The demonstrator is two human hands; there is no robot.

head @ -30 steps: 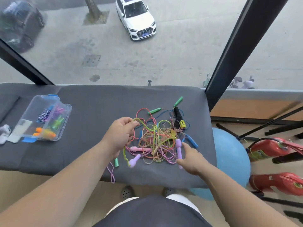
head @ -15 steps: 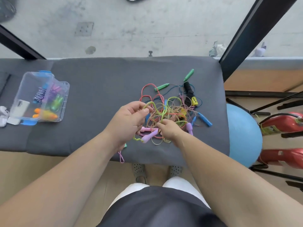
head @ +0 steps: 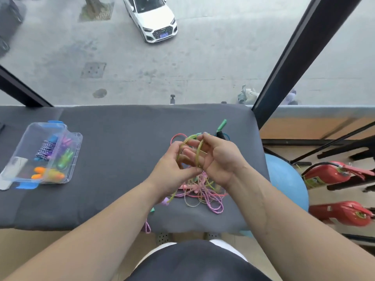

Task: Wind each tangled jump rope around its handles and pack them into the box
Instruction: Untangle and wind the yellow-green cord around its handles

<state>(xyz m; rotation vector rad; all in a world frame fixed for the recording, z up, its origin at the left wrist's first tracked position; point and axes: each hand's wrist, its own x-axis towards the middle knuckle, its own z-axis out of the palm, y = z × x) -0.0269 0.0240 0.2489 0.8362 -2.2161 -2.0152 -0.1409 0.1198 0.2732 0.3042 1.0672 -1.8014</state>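
Above the right half of the grey bench, you are lifting a yellow-green rope clear of the tangle, which is lying just under your wrists near the front edge. Your left hand is curling its fingers round one loop, and your right hand is pinching the next loop at its top, with the cord running across the fingers.

To do this step well, you should probably be following this one cord to its handles rather than pulling hard, since the pink and purple strands below are crossing it and are likely to tighten into knots. Its handles are not showing; they may be buried in the pile.

The clear box is sitting well apart at the far left, already holding several wound ropes. A green handle and a black handle are lying just beyond your fingers. A pink cord is hanging over the near edge and could be dragging others off. A blue ball and red extinguishers are resting on the floor to the right.
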